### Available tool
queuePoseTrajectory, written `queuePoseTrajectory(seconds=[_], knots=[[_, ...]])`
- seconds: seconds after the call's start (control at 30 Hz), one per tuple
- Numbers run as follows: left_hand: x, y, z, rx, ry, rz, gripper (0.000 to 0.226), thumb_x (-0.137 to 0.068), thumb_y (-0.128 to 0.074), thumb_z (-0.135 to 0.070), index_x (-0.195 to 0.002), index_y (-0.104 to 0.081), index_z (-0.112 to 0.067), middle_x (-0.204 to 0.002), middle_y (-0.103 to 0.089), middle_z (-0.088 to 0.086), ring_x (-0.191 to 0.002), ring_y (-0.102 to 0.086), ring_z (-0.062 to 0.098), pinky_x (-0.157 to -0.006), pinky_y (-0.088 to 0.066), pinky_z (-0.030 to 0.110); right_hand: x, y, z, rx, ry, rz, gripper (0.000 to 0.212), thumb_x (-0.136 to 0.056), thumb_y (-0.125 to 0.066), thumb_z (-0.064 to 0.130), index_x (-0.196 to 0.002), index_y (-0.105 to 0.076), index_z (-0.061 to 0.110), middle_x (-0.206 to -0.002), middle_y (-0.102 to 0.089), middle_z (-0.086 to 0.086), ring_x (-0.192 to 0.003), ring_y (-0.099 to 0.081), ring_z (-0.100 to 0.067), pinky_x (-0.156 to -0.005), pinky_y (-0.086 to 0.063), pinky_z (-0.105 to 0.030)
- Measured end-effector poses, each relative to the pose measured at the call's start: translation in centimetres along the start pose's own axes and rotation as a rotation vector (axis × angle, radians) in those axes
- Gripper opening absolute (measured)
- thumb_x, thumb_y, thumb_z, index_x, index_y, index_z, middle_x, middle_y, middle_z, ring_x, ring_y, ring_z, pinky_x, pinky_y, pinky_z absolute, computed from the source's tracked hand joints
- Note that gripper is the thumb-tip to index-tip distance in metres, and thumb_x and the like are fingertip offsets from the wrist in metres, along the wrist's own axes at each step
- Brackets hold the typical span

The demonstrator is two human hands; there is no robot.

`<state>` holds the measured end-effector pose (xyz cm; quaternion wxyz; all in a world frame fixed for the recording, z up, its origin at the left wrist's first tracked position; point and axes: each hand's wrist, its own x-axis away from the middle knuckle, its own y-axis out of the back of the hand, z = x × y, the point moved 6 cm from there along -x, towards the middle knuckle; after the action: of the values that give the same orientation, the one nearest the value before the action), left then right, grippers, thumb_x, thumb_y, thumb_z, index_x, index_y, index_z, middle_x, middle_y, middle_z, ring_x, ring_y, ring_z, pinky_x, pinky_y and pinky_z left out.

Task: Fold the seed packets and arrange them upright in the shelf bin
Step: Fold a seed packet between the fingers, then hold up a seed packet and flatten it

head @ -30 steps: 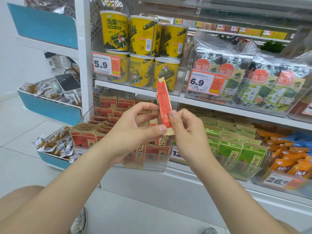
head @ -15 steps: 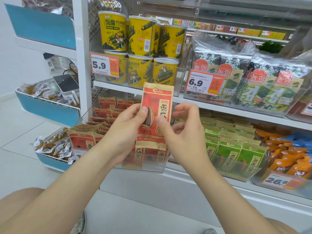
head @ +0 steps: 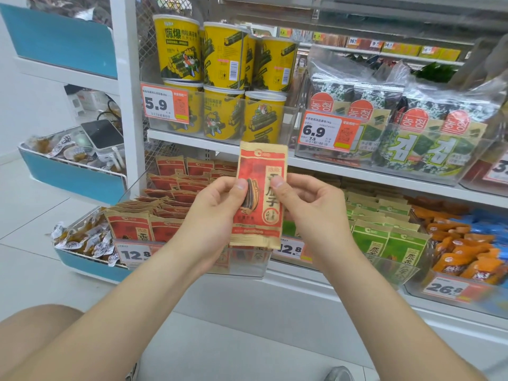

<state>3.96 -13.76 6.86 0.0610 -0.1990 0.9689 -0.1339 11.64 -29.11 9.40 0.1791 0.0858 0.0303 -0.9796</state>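
Observation:
A red and tan seed packet (head: pixel 261 171) is held upright in front of the lower shelf, its printed face toward me. My left hand (head: pixel 214 213) grips its left edge, thumb on the front. My right hand (head: pixel 310 207) pinches its right edge, thumb on the front as well. Behind and below the packet stands the clear shelf bin (head: pixel 247 264), which holds several more red seed packets (head: pixel 170 188) in rows, some upright, some leaning.
A clear bin of green packets (head: pixel 390 243) stands to the right, with orange snack bags (head: pixel 464 248) beyond it. Yellow seaweed cans (head: pixel 222 64) and seaweed bags (head: pixel 423 130) fill the shelf above. Blue trays (head: pixel 74 177) of small snacks sit at the left. Price tags hang on the shelf fronts.
The packet has turned from edge-on to face-on toward me. Both hands have shifted from its lower end to its side edges, and it now sits slightly lower.

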Motion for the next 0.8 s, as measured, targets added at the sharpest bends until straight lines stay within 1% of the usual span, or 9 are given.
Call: queuePoseTrajectory(seconds=[0.07,0.1,0.17,0.27,0.37,0.43,0.53,0.67,0.8], knots=[[-0.1,0.2,0.0,0.065,-0.008,-0.075,0.027,-0.114,-0.049,-0.030,-0.121,-0.060,-0.006,-0.116,-0.079,0.020,-0.109,-0.076,0.041,-0.096,-0.060,0.064,0.2,-0.3,-0.1,0.111,-0.076,0.102,0.026,-0.092,-0.084,0.033,-0.104,-0.082,0.010,-0.090,-0.083,-0.008,-0.082,-0.081,-0.022,-0.077,-0.067,-0.039],[-0.2,0.4,-0.2,0.066,-0.002,-0.104,0.031,-0.114,-0.048,-0.033,-0.124,-0.057,-0.005,-0.115,-0.079,0.018,-0.108,-0.077,0.039,-0.094,-0.062,0.062,0.4,-0.5,-0.4,0.137,-0.128,0.149,0.027,-0.092,-0.083,0.034,-0.101,-0.082,0.008,-0.088,-0.083,-0.008,-0.076,-0.080,-0.019,-0.070,-0.066,-0.034],[-0.1,0.8,-0.6,-0.083,0.019,-0.130,0.037,-0.113,-0.048,-0.042,-0.125,-0.058,-0.008,-0.110,-0.081,0.014,-0.098,-0.080,0.033,-0.083,-0.066,0.055,0.6,-0.7,-1.0,0.164,-0.194,0.180,0.031,-0.093,-0.082,0.036,-0.096,-0.082,0.005,-0.084,-0.082,-0.007,-0.064,-0.074,-0.013,-0.056,-0.057,-0.024],[0.1,0.6,-0.9,-0.256,0.056,-0.035,0.046,-0.111,-0.047,-0.051,-0.124,-0.063,-0.010,-0.099,-0.082,0.012,-0.081,-0.081,0.028,-0.055,-0.065,0.039,0.5,-0.7,-1.6,0.160,-0.225,0.174,0.034,-0.094,-0.081,0.035,-0.093,-0.081,0.000,-0.085,-0.082,-0.008,-0.062,-0.068,-0.014,-0.054,-0.053,-0.023],[0.2,0.5,-1.0,-0.294,0.042,0.020,0.050,-0.111,-0.046,-0.052,-0.120,-0.069,-0.008,-0.092,-0.082,0.013,-0.072,-0.078,0.025,-0.043,-0.056,0.030,0.5,-1.0,-1.8,0.104,-0.242,0.195,0.035,-0.095,-0.080,0.030,-0.094,-0.078,-0.005,-0.083,-0.081,-0.011,-0.054,-0.065,-0.009,-0.051,-0.051,-0.022],[0.2,0.7,-0.9,-0.337,0.047,0.010,0.052,-0.111,-0.046,-0.052,-0.115,-0.071,-0.007,-0.088,-0.081,0.013,-0.066,-0.074,0.022,-0.039,-0.052,0.028,0.6,-1.2,-2.1,0.086,-0.245,0.199,0.039,-0.095,-0.080,0.032,-0.097,-0.077,-0.007,-0.082,-0.079,-0.012,-0.053,-0.063,-0.010,-0.052,-0.050,-0.024],[-0.1,1.0,-0.9,-0.374,0.027,-0.013,0.057,-0.110,-0.048,-0.053,-0.112,-0.072,-0.001,-0.084,-0.079,0.017,-0.059,-0.068,0.024,-0.035,-0.049,0.028,0.7,-1.5,-2.4,0.128,-0.248,0.213,0.045,-0.095,-0.078,0.041,-0.099,-0.078,-0.004,-0.077,-0.078,-0.011,-0.054,-0.061,-0.015,-0.055,-0.048,-0.029],[0.3,0.6,-1.1,-0.351,-0.017,-0.031,0.046,-0.110,-0.053,-0.046,-0.114,-0.069,-0.002,-0.082,-0.079,0.016,-0.057,-0.068,0.028,-0.034,-0.047,0.028,1.5,-2.4,-2.4,0.058,-0.334,0.347,0.046,-0.097,-0.075,0.042,-0.105,-0.080,-0.003,-0.088,-0.078,-0.022,-0.063,-0.066,-0.020,-0.051,-0.051,-0.025],[0.8,-0.1,-1.1,-0.305,0.019,0.006,0.041,-0.111,-0.052,-0.045,-0.118,-0.070,-0.008,-0.088,-0.081,0.015,-0.064,-0.076,0.030,-0.040,-0.056,0.032,1.3,-2.3,-2.7,0.066,-0.341,0.354,0.036,-0.098,-0.076,0.036,-0.103,-0.079,0.000,-0.081,-0.076,-0.012,-0.057,-0.058,-0.016,-0.050,-0.045,-0.024]])
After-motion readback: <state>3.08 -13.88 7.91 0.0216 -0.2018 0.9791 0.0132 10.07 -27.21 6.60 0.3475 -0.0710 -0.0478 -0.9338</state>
